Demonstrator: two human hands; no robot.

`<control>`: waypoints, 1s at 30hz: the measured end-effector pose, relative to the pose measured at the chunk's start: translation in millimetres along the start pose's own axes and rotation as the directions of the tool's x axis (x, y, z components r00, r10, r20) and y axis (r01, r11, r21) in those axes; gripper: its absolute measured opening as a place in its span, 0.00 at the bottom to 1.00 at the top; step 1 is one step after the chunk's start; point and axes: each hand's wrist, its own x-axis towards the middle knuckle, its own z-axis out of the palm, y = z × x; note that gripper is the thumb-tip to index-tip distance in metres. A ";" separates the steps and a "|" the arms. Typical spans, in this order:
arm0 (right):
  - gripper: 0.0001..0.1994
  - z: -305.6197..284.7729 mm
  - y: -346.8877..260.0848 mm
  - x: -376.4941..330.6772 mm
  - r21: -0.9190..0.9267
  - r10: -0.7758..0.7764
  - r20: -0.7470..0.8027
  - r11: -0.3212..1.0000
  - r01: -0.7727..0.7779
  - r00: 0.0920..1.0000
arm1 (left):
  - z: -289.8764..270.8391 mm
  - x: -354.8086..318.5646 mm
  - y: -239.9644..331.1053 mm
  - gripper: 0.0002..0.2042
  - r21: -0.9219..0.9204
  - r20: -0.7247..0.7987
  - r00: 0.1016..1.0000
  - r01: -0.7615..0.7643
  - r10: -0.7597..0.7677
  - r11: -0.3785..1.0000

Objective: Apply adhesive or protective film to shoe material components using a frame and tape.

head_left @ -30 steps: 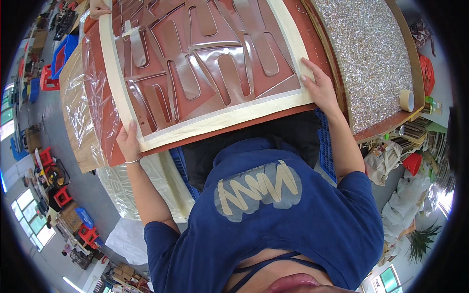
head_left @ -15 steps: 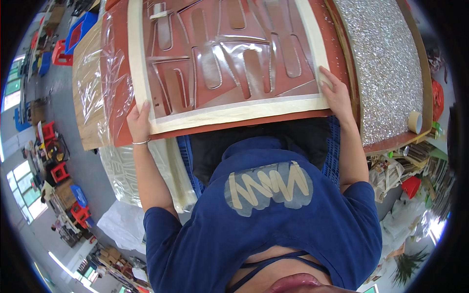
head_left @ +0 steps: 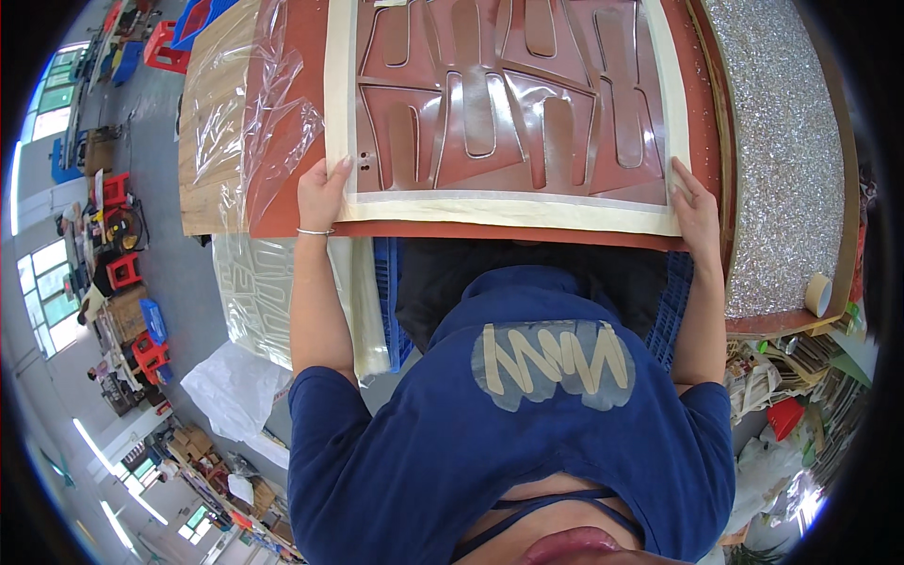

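Observation:
A large clear plastic sheet (head_left: 513, 169) with a cream border lies on a red-brown board (head_left: 282, 212) in front of me. Elongated brown panels and angular outlines show through its glossy surface. My left hand (head_left: 323, 196), a thin bracelet at its wrist, holds the sheet's near left corner, thumb against the cream edge. At the near right corner, my right hand (head_left: 695, 209) grips the border with fingers along its outer side. Both undersides of the corners are hidden.
Crinkled clear film (head_left: 278, 122) covers the board's left side, beside a wooden panel (head_left: 212, 141). To the right lies a glittery silver sheet (head_left: 786, 169) with a tape roll (head_left: 817, 294). Below the board are a blue crate (head_left: 670, 301) and stacked translucent sheets (head_left: 259, 301).
The whole view has turned, so the board and bordered sheet look more level and farther right in the picture. Both hands stay at the sheet's near corners.

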 end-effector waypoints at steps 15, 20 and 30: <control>0.22 -1.2 -6.4 1.8 -0.005 0.008 0.022 1.000 -0.008 1.000 | 1.8 0.3 11.8 0.14 0.092 -0.005 0.999 -0.037 0.037 0.995; 0.22 -1.2 -10.3 1.9 -0.031 0.029 0.051 0.999 -0.027 0.998 | -0.2 0.4 6.6 0.14 0.058 -0.015 1.000 -0.027 0.028 0.998; 0.21 -1.8 3.3 4.3 -0.027 -0.027 0.036 0.999 0.028 0.999 | 0.7 0.5 7.8 0.14 0.131 -0.018 0.999 -0.033 0.035 0.991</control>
